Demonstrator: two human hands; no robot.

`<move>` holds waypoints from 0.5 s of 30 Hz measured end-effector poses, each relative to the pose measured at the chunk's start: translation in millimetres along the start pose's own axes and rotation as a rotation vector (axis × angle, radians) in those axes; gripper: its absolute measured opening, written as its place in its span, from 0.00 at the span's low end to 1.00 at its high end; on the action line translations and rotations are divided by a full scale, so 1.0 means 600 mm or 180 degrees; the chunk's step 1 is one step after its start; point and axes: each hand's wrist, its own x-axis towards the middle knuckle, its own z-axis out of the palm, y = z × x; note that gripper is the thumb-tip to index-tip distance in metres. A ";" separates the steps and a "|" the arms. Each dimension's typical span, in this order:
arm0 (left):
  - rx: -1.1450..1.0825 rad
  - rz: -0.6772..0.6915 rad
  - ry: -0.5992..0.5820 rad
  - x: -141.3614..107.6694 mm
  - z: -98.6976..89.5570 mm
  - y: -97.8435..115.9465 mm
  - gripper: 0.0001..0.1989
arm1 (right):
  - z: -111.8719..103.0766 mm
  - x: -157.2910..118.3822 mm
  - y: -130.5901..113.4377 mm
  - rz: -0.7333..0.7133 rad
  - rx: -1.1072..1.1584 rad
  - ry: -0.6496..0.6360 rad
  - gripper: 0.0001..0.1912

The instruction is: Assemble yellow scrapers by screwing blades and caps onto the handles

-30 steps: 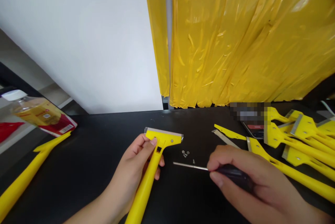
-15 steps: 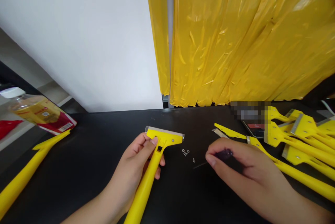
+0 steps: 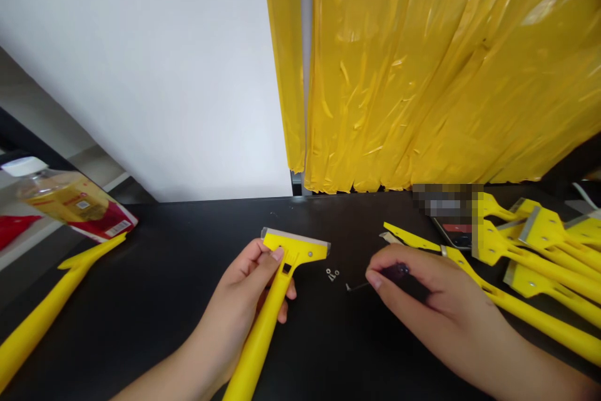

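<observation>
My left hand [image 3: 251,279] is closed round the neck of a yellow scraper [image 3: 297,246], thumb pressed on its head. A metal blade edge runs along the top of that head. One screw shows at its right side; a hole shows near my thumb. Between thumb and index finger, my right hand [image 3: 417,301] pinches a small screwdriver [image 3: 402,269] with a dark handle and a thin shaft. The shaft's tip is at a tiny screw [image 3: 348,287] low over or on the table. Several small nuts and screws [image 3: 332,274] lie just right of the scraper head.
Several more yellow scrapers [image 3: 539,257] are piled at the right, beside a partly blurred phone [image 3: 453,229]. Another yellow handle [image 3: 51,307] lies at the left, near a bottle [image 3: 77,201] with a white cap. A white panel and yellow plastic sheeting [image 3: 422,76] stand behind the black table [image 3: 188,251].
The screwdriver tip has moved slightly up to the lone tiny screw, and my right hand has shifted a little left. My left hand and its scraper have stayed nearly still.
</observation>
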 end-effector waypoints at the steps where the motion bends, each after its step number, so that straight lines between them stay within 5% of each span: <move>1: 0.0005 0.0003 0.0002 0.000 0.000 0.000 0.12 | -0.001 -0.001 0.000 -0.0024 -0.0011 0.0032 0.07; 15: 0.0038 -0.0009 -0.0020 -0.001 0.001 0.001 0.12 | -0.007 -0.004 -0.009 -0.0222 -0.0139 0.0154 0.06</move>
